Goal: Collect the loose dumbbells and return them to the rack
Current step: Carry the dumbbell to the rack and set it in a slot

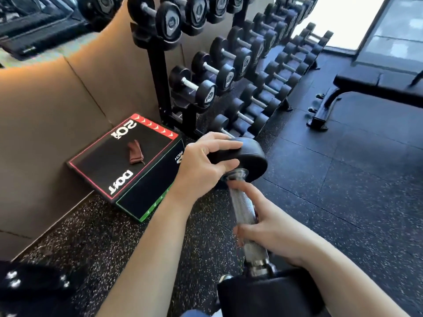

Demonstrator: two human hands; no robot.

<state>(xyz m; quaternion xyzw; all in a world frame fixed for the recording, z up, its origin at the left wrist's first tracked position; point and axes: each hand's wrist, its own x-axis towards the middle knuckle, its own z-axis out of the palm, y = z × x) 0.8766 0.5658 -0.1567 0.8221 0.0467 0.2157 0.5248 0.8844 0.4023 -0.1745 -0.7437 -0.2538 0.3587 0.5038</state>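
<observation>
Hands, left (pixel 201 167) and right (pixel 272 229), hold dumbbell (pixel 250 157) near rack (pixel 160 76), apparent plyo box (pixel 100 163).

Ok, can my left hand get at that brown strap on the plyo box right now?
Probably not yet: the left hand grips the dumbbell head. Nothing lies between it and the brown strap.

The dumbbell (pixel 246 209) is showing a knurled, bright metal handle and smooth, matt black, rubbery heads. The floor (pixel 343 179) is looking like rough, speckled black rubber. The box (pixel 103 165) is showing a matt black skin; the strap (pixel 136 152) on it is looking like soft brown cloth. The wall (pixel 45 110) is looking smooth, matt tan.
</observation>
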